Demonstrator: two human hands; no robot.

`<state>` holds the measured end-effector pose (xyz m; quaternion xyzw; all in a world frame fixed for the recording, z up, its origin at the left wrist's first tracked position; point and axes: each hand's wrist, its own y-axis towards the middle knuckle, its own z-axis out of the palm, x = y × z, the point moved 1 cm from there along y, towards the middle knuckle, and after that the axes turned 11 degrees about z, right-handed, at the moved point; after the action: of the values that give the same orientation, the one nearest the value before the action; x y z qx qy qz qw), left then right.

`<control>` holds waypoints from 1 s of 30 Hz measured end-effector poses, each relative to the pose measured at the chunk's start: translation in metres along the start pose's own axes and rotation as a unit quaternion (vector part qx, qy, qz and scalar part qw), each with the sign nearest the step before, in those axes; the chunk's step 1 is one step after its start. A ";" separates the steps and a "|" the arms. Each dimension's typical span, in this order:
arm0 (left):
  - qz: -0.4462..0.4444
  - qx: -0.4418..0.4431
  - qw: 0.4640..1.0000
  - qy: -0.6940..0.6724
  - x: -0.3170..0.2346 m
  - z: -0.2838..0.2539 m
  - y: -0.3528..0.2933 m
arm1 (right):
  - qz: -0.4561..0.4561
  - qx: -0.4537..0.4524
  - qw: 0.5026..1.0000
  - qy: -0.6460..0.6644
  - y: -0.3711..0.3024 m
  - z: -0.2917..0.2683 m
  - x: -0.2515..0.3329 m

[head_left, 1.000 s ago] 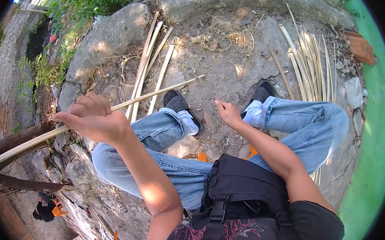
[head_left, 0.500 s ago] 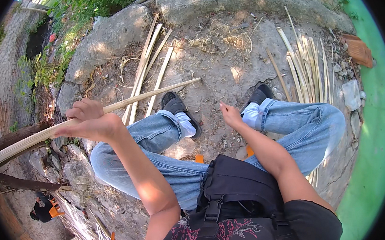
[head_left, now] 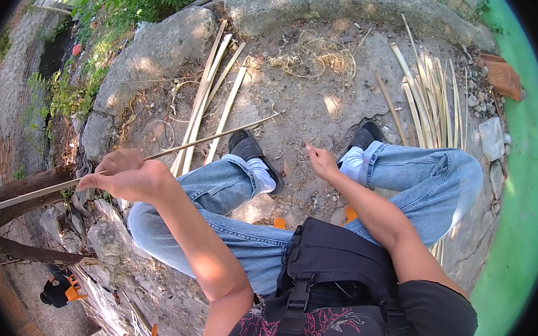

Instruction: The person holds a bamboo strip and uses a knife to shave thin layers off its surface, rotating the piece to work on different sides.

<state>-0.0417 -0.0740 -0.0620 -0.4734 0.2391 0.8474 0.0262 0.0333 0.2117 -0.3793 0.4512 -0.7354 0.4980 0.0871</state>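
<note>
A long pale wooden strip (head_left: 217, 134), bamboo-like, slants across the left side with its narrow edge showing. My left hand (head_left: 123, 172) is closed round it, and its thin tip points in front of my left sandal (head_left: 245, 146). My right hand (head_left: 322, 162) hovers low between my knees, beside my right shin and apart from the strip. Its fingers are curled, the thumb lying forward; whatever they hold, if anything, I cannot make out.
Several pale strips (head_left: 225, 118) lie on the ground ahead at left; a larger bundle (head_left: 430, 103) is at right. Curly shavings (head_left: 320, 55) are heaped farther off. A low concrete curb (head_left: 307, 3), a terracotta block (head_left: 501, 77) and dark branches (head_left: 27, 188) surround me. A person (head_left: 56, 289) sits behind left.
The strip has turned in my left hand, from its broad face to its thin edge. My right hand stays in nearly the same place.
</note>
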 end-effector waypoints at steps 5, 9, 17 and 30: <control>-0.003 -0.001 1.000 -0.003 -0.001 0.004 0.003 | -0.045 0.046 0.997 0.034 -0.013 -0.004 0.029; -0.026 0.052 0.998 -0.027 0.001 -0.002 0.001 | 0.005 0.063 0.998 -0.012 0.012 -0.008 0.010; -0.009 0.004 1.000 -0.018 0.002 -0.002 0.001 | 0.040 -0.014 0.999 0.001 0.025 0.007 -0.006; -0.013 0.055 0.997 -0.053 0.004 0.004 -0.001 | 0.008 -0.039 0.999 -0.016 0.029 0.009 -0.011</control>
<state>-0.0463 -0.0722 -0.0640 -0.4284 0.2770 0.8567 0.0760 0.0205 0.2138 -0.4091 0.4495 -0.7591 0.4625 0.0889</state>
